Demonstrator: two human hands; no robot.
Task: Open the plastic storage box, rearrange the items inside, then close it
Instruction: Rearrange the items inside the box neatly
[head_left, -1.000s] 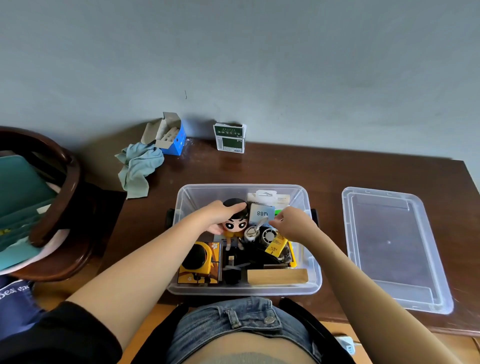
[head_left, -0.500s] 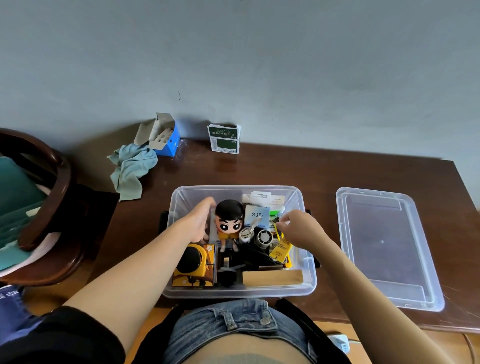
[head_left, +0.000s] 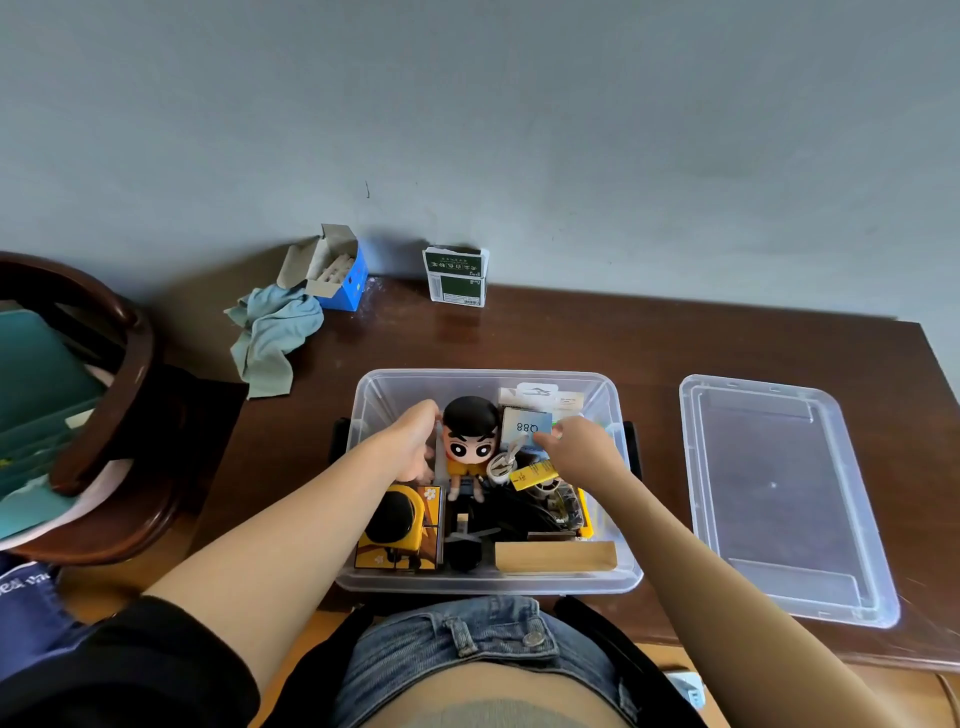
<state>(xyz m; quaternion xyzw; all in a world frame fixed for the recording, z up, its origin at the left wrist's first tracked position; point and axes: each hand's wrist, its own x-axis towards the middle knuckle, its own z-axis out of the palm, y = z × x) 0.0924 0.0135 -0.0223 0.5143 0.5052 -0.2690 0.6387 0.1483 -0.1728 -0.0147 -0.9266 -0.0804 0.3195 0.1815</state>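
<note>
hands are both down inside the clear plastic storage box (head_left: 363, 519), which sits open on the brown table (head_left: 545, 343) close to the person's waist, its lid (head_left: 779, 499) lying flat on the table to the right. a second ago the left hand (head_left: 413, 447) covered the head of the cartoon figurine (head_left: 470, 441); now it has slipped to the figurine's left side, fingers curled loosely against it, and the whole face shows, the figurine standing upright near the box's back wall. whether that hand truly grips it cannot be told. the right hand (head_left: 576, 449) has moved from the yellow tag (head_left: 535, 475) toward the small blue card (head_left: 525, 427), fingertips touching it; a pinch cannot be confirmed. judging from this, rearranging is underway and closing has not started. a yellow pack (head_left: 397, 525) and a wooden block (head_left: 556, 556) fill the near side.
</note>
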